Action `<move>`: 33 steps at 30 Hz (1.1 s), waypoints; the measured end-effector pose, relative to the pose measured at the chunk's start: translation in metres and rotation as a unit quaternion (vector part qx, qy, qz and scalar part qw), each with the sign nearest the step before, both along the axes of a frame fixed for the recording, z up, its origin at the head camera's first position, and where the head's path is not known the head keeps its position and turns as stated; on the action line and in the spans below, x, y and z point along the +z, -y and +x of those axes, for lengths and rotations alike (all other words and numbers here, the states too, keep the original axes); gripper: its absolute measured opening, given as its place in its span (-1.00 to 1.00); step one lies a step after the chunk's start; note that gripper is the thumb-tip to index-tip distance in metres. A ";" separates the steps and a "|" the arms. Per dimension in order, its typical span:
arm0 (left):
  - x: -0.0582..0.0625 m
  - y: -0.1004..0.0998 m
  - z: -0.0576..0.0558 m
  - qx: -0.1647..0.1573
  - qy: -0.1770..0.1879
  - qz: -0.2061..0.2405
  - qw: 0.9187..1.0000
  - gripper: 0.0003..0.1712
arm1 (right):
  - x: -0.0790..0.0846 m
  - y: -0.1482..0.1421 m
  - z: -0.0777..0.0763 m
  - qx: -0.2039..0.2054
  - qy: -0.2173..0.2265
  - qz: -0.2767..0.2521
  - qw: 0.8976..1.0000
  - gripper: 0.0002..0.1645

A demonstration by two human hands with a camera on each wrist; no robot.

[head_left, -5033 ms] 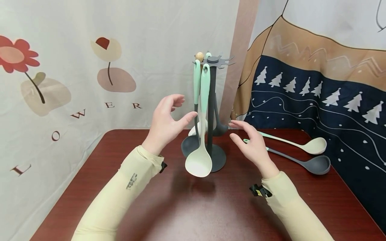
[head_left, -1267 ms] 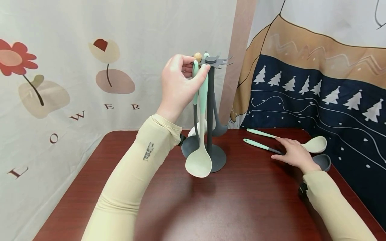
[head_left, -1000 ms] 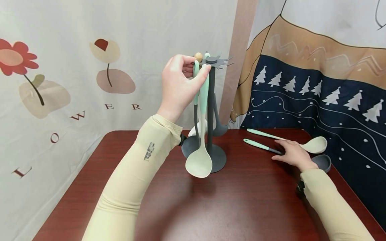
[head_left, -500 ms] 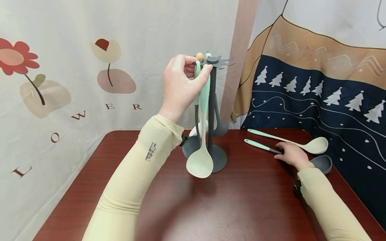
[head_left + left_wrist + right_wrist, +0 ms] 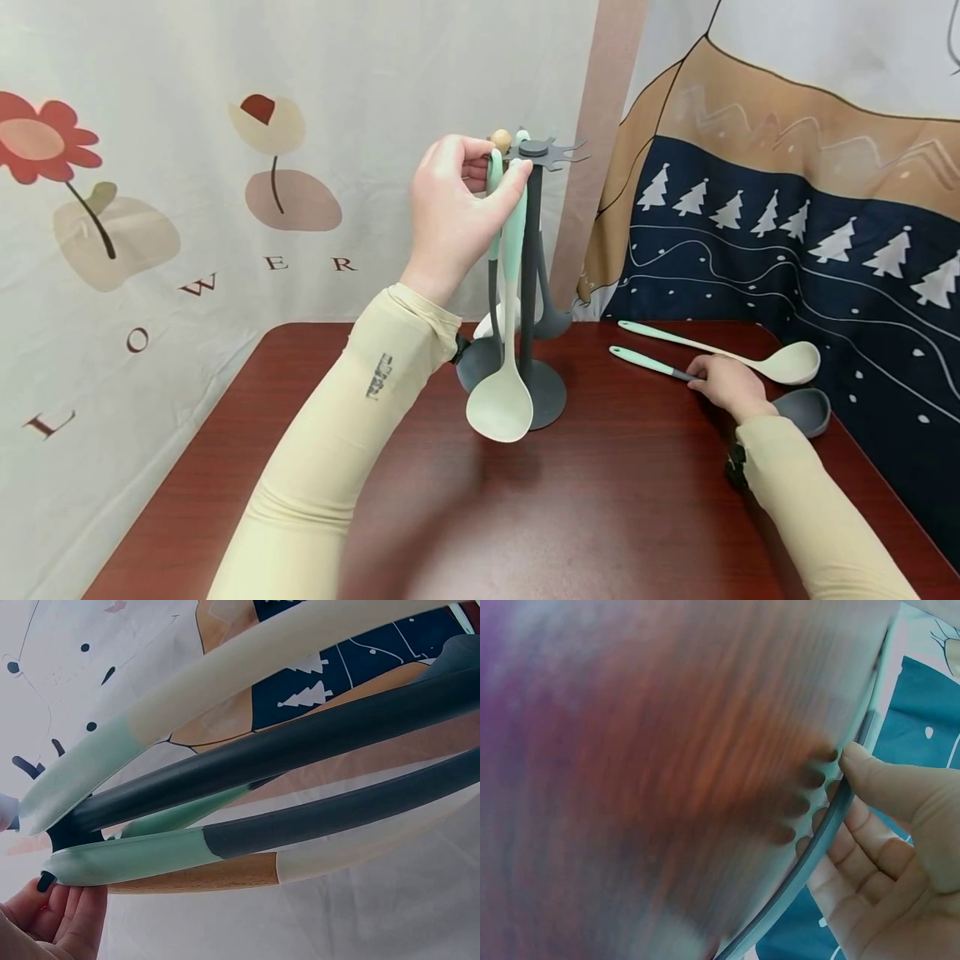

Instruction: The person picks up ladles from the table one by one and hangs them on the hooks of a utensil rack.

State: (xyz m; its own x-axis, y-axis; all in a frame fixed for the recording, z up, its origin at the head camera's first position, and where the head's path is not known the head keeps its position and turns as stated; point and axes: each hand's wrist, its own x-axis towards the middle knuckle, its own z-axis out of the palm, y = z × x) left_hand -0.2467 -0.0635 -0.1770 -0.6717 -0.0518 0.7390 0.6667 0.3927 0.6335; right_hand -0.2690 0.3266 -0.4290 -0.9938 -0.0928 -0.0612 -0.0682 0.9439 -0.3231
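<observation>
A dark utensil rack [image 5: 529, 275] stands on the table with several mint-handled utensils hanging from it. My left hand [image 5: 459, 200] is raised to its top and grips the hook ends. In the left wrist view, curled fingers [image 5: 79, 915] touch the hook by the grey ladle's handle [image 5: 135, 859], and the thumb is at the cream ladle's top end [image 5: 75, 780]. On the right, my right hand [image 5: 726, 383] pinches the grey stem of a ladle [image 5: 804, 410] lying on the table. Thumb and fingertips sit along that stem [image 5: 821, 832] in the right wrist view.
A cream ladle [image 5: 791, 362] with a mint handle lies just behind the grey one. Printed cloths [image 5: 420, 75] hang behind the table [image 5: 570, 500], and a navy one with trees [image 5: 750, 267] borders its right edge.
My left hand has risen from beside the rack to its top and stayed there. The right hand has reached over to the lying ladles, then drawn slightly left and closed on the grey stem.
</observation>
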 end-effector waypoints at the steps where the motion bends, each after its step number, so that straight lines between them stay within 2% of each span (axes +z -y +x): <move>1: 0.000 0.000 0.000 0.000 -0.001 0.000 1.000 -0.63 | 0.000 0.000 0.000 -0.001 0.000 0.001 1.000 -0.82; 8: 0.001 -0.001 0.000 0.002 -0.001 -0.005 1.000 -0.62 | 0.004 -0.002 0.002 0.005 -0.013 0.003 1.000 -0.84; 13: 0.002 -0.001 0.000 0.004 -0.001 -0.003 1.000 -0.63 | 0.007 -0.002 0.001 0.012 -0.033 -0.006 0.999 -0.85; 21: 0.002 -0.001 0.000 0.005 -0.001 -0.003 1.000 -0.63 | 0.012 0.003 0.004 0.013 -0.042 -0.026 0.999 -0.85; 33: 0.001 -0.001 0.000 0.007 0.001 -0.007 1.000 -0.62 | 0.018 0.011 0.009 0.040 -0.115 -0.074 0.990 -0.83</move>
State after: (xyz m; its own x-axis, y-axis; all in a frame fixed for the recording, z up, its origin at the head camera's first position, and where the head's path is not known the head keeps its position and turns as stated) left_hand -0.2468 -0.0623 -0.1758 -0.6727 -0.0508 0.7381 0.6594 0.4114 0.6293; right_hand -0.2598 0.3151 -0.4108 -0.9690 -0.1627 0.1859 -0.2285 0.8763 -0.4241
